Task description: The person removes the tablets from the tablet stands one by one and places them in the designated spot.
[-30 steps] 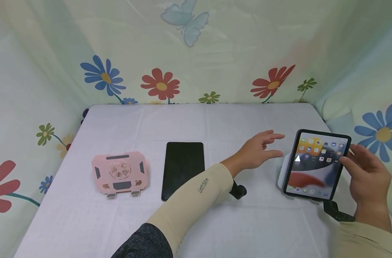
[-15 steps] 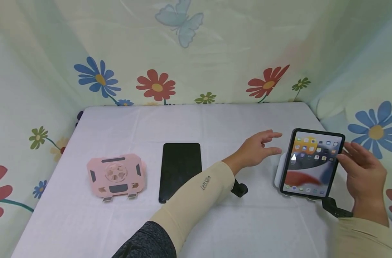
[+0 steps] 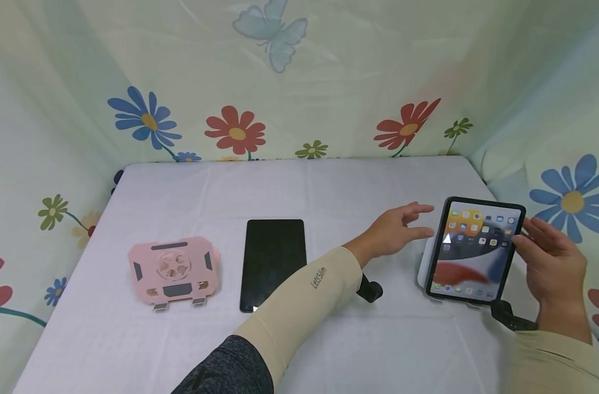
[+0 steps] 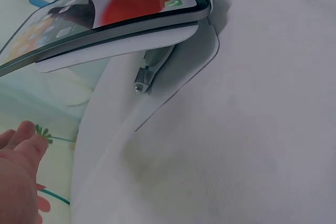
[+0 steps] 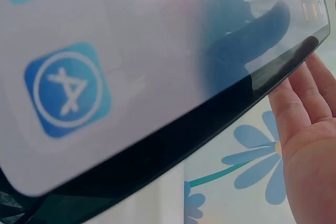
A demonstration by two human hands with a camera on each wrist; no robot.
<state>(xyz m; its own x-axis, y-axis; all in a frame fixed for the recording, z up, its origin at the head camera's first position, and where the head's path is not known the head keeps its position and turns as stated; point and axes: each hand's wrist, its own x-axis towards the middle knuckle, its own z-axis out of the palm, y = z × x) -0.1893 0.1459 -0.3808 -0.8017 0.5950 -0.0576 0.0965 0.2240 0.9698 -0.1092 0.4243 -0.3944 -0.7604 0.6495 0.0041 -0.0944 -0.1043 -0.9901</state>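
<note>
A lit tablet [image 3: 476, 251] in a black frame leans on a white folding stand [image 4: 184, 66] at the right of the table. My right hand [image 3: 555, 262] is at its right edge, thumb before the edge and fingers partly hidden behind it, pinching it lightly. From the right wrist, the fingers [image 5: 304, 95] meet the dark border of the screen. My left hand [image 3: 393, 230] hovers left of the tablet, fingers and thumb extended, a small gap from it, holding nothing. The left wrist view shows the stand's hinge beneath the tilted tablet.
A dark-screened tablet [image 3: 272, 257] lies flat near the middle, partly covered by my left forearm. To its left is a pink case-like piece [image 3: 175, 268] with grey inserts and two metal-coloured feet. White cloth [image 3: 368, 350] covers the table; floral curtains stand around it.
The whole head view has shifted slightly, so the objects sit a little further left. Both hands keep almost the same pose beside the lit tablet.
</note>
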